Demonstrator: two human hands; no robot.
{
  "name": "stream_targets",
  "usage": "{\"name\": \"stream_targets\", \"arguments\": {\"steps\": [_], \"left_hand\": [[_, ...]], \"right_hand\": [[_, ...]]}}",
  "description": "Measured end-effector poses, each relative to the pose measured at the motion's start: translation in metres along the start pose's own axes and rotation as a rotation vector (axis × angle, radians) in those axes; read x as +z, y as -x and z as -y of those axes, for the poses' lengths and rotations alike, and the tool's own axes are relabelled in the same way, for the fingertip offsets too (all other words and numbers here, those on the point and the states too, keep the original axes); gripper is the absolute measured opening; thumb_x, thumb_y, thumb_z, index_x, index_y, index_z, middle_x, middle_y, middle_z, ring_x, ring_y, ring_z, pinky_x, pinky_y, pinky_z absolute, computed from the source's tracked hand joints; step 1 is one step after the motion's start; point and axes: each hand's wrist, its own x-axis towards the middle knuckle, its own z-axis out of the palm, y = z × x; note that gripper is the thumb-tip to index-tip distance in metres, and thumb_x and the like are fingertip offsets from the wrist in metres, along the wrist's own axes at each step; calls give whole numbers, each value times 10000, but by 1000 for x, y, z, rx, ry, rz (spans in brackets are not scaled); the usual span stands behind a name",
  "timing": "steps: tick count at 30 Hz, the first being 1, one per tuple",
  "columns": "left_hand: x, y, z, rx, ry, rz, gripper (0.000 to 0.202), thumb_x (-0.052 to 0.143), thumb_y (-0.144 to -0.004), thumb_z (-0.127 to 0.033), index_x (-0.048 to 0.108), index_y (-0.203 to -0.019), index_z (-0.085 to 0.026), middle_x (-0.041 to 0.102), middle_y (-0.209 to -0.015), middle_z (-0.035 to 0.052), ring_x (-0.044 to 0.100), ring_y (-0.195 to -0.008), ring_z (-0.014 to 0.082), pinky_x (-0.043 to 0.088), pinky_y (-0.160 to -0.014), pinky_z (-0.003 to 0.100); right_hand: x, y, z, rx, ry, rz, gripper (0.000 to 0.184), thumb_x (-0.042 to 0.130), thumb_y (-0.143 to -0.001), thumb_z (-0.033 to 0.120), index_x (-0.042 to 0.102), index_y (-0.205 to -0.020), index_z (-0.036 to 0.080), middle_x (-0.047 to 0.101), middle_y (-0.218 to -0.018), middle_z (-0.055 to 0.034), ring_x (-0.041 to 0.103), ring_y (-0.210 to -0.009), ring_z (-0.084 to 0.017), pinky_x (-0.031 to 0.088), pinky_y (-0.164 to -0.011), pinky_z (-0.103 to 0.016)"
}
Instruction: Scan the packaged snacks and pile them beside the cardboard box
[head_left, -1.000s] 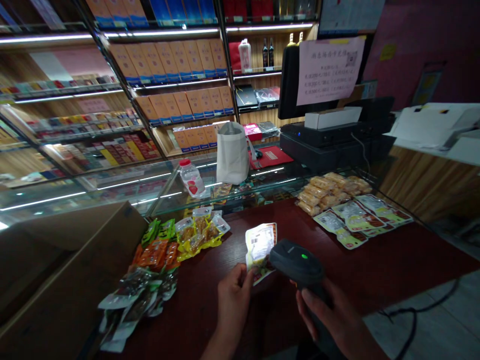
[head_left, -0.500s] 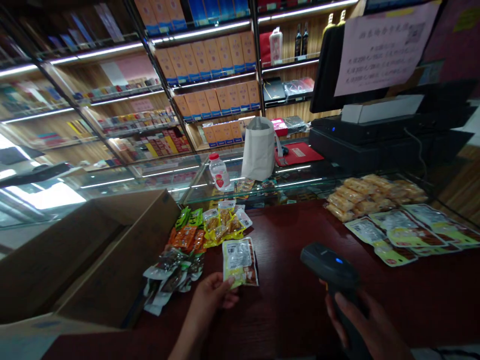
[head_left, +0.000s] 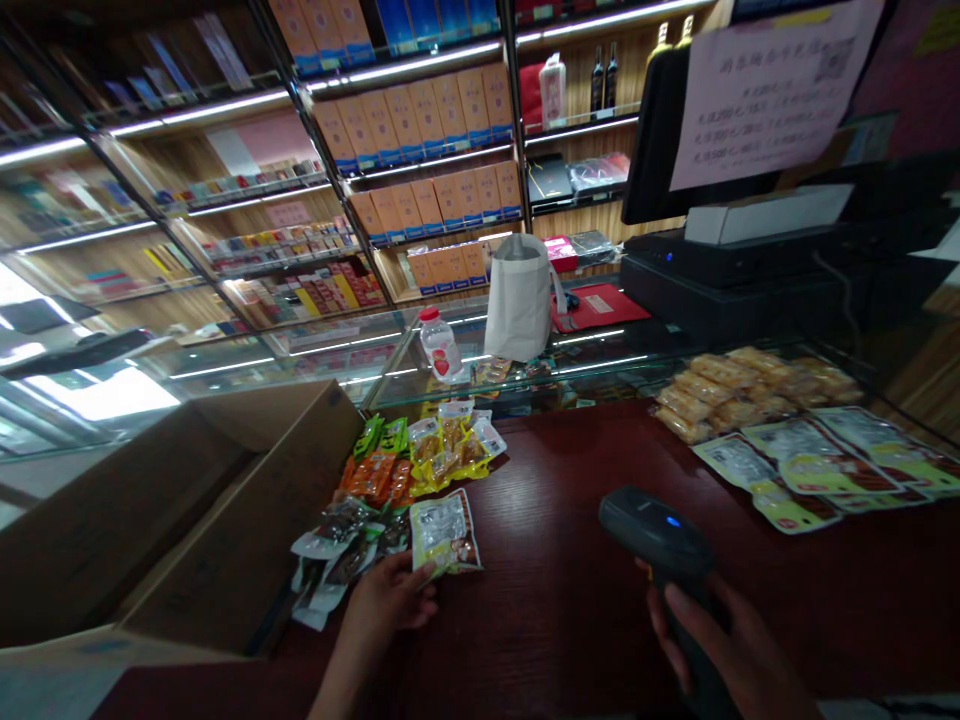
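Note:
Between thumb and fingers, my left hand (head_left: 391,597) pinches the lower left corner of a snack packet (head_left: 442,533) with a white, green and brown face. The packet lies at or just above the dark red counter (head_left: 551,600). Dark snack packets (head_left: 341,555) sit just left of it, with orange packets (head_left: 377,478), green packets (head_left: 381,436) and yellow packets (head_left: 452,448) behind. On the right, my right hand (head_left: 731,640) is wrapped around the handle of a black barcode scanner (head_left: 660,530), whose blue light is lit. Its head points left and away from me.
An open cardboard box (head_left: 225,530) stands at the left. Flat snack packets (head_left: 810,460) and wrapped pastries (head_left: 739,388) lie on the right. Farther back are a bottle (head_left: 441,347), a white bag (head_left: 519,305) and a monitor (head_left: 656,140) with a paper sign.
My left hand has moved a little to the left, bringing the snack packet along toward the dark packets and turning it slightly. The right hand and scanner have hardly moved.

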Motion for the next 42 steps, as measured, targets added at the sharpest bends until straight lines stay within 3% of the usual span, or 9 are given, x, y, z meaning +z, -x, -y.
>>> {"name": "stream_targets", "arguments": {"steps": [8, 14, 17, 21, 26, 33, 36, 38, 42], "left_hand": [[-2, 7, -1, 47, -240, -61, 428, 620, -799, -409, 586, -1116, -124, 688, -654, 36, 678, -532, 222, 527, -502, 298], [2, 35, -10, 536, -906, -327, 383, 454, -903, -456, 717, -1059, -225, 732, -1068, 108, 694, -972, 296, 531, -860, 405], [19, 35, -3, 723, -952, -182, 357, 546, -857, -361, 718, -1145, -242, 669, -1262, 83, 619, -1161, 275, 473, -1014, 385], [26, 23, 8, 702, -1034, -78, 398, 464, -888, -242, 707, -1203, -256, 622, -1349, 64, 567, -1250, 261, 444, -1062, 391], [8, 8, 5, 726, -1090, -107, 464, 366, -898, -168, 708, -1203, -238, 613, -1360, 80, 590, -1230, 253, 457, -1050, 393], [0, 1, -6, 730, -1122, -134, 436, 390, -875, -184, 736, -1139, -202, 650, -1305, 104, 625, -1178, 270, 465, -1044, 411], [15, 5, -15, 802, -1084, -172, 375, 461, -871, -281, 742, -1106, -201, 682, -1246, 106, 605, -1190, 298, 447, -1063, 437], [38, 7, -23, 893, -1004, -147, 354, 492, -875, -348, 743, -1086, -213, 689, -1221, 99, 599, -1184, 299, 449, -1060, 437], [116, 14, -39, 985, -847, 158, 317, 531, -878, -369, 738, -1074, -231, 695, -1193, 100, 630, -1123, 272, 490, -1008, 390]], "right_hand": [[-3, 3, 3, 23, 12, -19, 546, 625, -809, 659, 587, -1050, 171, 663, -696, -3, 520, -492, -115, 437, -488, -234], [-4, 4, 7, -4, 24, -20, 497, 634, -802, 652, 637, -928, 172, 653, -668, -10, 516, -483, -118, 426, -478, -240], [-2, 2, 6, 10, -15, -41, 506, 658, -770, 665, 645, -913, 179, 677, -691, -24, 522, -475, -124, 431, -467, -243], [-2, 4, 4, 11, -23, -55, 513, 671, -756, 669, 641, -912, 181, 673, -680, -21, 532, -480, -129, 452, -483, -244], [-10, 8, 1, -15, -20, -59, 494, 644, -808, 633, 628, -994, 176, 679, -712, -23, 529, -486, -120, 447, -479, -239], [-18, 11, 4, -80, -25, -90, 462, 632, -818, 638, 630, -801, 176, 584, -555, 23, 507, -459, -108, 428, -467, -225], [-25, 12, 9, -107, -85, -134, 452, 668, -803, 618, 630, -792, 168, 633, -639, -1, 503, -450, -93, 427, -454, -222], [-33, 12, 14, -150, -130, -187, 444, 676, -803, 607, 629, -781, 166, 644, -651, -8, 495, -442, -86, 423, -447, -218], [-54, 16, 29, -275, -260, -398, 454, 717, -780, 574, 652, -965, 165, 632, -628, 12, 479, -416, -85, 400, -409, -206]]}}
